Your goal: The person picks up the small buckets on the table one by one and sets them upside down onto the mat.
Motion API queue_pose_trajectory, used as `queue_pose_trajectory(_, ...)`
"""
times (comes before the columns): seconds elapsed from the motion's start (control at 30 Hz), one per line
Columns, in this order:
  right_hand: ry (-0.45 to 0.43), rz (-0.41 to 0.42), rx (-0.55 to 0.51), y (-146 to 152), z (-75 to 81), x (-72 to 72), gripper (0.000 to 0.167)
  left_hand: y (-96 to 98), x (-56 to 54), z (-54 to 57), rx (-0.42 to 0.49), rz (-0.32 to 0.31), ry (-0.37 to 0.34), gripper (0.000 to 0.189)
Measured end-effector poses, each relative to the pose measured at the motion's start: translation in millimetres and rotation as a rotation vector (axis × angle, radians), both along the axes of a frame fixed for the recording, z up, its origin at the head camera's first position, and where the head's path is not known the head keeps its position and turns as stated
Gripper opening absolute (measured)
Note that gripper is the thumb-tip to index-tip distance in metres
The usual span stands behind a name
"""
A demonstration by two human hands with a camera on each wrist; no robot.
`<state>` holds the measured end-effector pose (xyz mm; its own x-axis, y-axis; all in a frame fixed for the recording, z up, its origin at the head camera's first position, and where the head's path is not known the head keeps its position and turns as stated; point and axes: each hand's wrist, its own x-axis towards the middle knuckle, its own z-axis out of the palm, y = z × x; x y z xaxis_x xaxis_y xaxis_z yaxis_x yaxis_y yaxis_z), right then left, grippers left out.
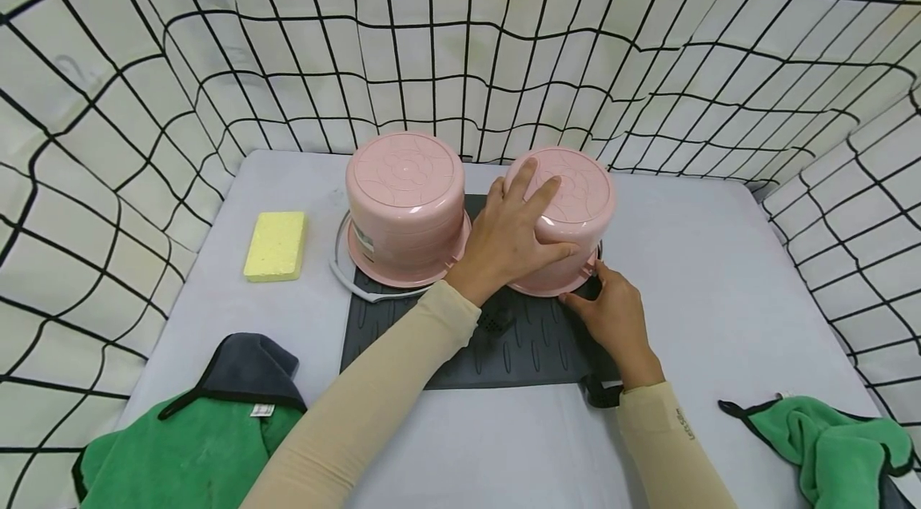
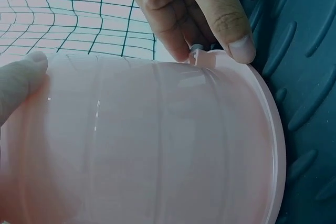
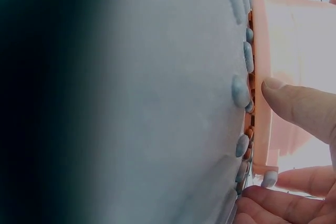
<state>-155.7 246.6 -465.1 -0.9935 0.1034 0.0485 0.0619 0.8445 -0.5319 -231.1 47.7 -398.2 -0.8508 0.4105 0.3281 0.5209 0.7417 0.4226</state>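
Observation:
Two pink plastic buckets stand upside down side by side on a dark ribbed mat [image 1: 504,361]. Across the base and near side of the right bucket [image 1: 592,201], my left hand [image 1: 507,237] rests with its fingers spread. Low on the right, my right hand [image 1: 616,321] holds that bucket's rim beside the handle joint. In the left wrist view the right thumb [image 2: 242,50] lies on the rim, the other fingers curled behind. The bucket's rim [image 3: 262,56] sits close over the mat's ridges in the right wrist view. My left hand's forearm passes in front of the left bucket [image 1: 406,233].
A pale handle [image 1: 345,273] loops round the left bucket's rim. On the white table [image 1: 691,253] lie a yellow sponge [image 1: 276,247] at left, a green and grey cloth [image 1: 194,441] at front left and a green cloth [image 1: 827,441] at front right. Black netting [image 1: 468,21] surrounds the table.

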Motion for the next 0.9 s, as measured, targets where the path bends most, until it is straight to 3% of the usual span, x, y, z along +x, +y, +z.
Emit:
queue_pose_trajectory(0.63, 0.029, 0.017, 0.006, 1, 2.5, 2.0, 0.077, -4.8, 5.0, 0.7, -0.023, -0.024, 0.003, 0.092)
queue_pose_trajectory(0.8, 0.051, 0.024, 0.024, 2, 6.2, 4.5, 0.075, -8.4, 5.6, -2.7, -0.001, -0.042, 0.036, 0.097)
queue_pose_trajectory(0.9, 0.051, 0.030, 0.035, 3, 9.5, 6.8, 0.076, -11.6, 6.8, -5.2, 0.012, -0.061, 0.015, 0.105)
